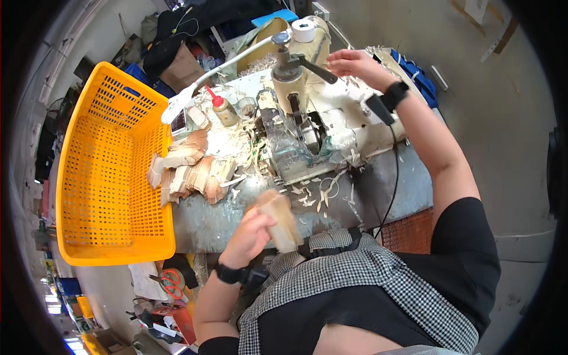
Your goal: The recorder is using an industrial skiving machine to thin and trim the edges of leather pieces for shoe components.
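Observation:
My left hand [249, 234], smeared slightly by motion, grips a bundle of flat tan pieces [280, 220] in front of the bench edge. Whether they are leather or something else I cannot tell. My right hand [358, 64] is raised at the far side of a cream machine [373, 133], its fingers stretched out near the black lever [318, 70]; whether they touch it is unclear. A metal wheel [311, 137] shows in the machine's opening. Stacks of similar tan pieces [195, 177] lie on the bench left of the machine.
An empty yellow basket [70, 177] stands left of the bench [204, 234]. A red-capped bottle [223, 111], a glass jar [246, 108] and a white lamp arm [234, 62] are behind the stacks. Thin scraps [324, 192] litter the bench. A black cable [395, 177] hangs at right; orange-handled scissors [171, 283] lie below.

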The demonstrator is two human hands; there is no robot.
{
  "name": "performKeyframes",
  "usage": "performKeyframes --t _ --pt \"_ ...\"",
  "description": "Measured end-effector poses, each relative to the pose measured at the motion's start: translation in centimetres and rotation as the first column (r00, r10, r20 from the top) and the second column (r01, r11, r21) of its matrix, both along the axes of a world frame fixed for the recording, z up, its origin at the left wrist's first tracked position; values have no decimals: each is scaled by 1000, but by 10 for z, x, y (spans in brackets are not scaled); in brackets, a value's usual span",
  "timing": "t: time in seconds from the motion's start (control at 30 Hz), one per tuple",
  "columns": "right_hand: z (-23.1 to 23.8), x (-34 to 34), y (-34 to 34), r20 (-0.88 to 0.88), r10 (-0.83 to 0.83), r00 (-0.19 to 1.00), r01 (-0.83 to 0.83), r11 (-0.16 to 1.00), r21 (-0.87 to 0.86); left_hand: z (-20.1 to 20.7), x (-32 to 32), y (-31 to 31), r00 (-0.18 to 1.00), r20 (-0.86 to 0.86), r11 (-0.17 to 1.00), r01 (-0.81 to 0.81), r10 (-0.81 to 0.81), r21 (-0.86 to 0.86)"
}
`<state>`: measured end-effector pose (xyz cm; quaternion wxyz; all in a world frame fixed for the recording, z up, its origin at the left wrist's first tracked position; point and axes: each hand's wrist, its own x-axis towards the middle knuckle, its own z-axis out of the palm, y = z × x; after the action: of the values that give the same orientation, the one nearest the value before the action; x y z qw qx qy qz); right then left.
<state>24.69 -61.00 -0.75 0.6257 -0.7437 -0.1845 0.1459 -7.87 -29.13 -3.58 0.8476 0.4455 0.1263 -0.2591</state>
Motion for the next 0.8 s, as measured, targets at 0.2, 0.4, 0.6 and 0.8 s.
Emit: performKeyframes --t 0.2,0.4,0.6,0.8 --pt "22 8 -102 295 -239 925 380 582 -719 11 -40 52 961 17 960 -277 277 38" --pt "-20 37 -109 196 -33 980 194 361 -912 -14 -55 67 900 -84 904 -426 428 33" --pt "4 23 17 -84 -25 996 -50 630 -775 -15 -47 54 915 -80 919 -392 394 40" --pt "29 2 86 304 192 933 -60 917 -394 -27 -59 58 899 -99 904 -427 426 13"
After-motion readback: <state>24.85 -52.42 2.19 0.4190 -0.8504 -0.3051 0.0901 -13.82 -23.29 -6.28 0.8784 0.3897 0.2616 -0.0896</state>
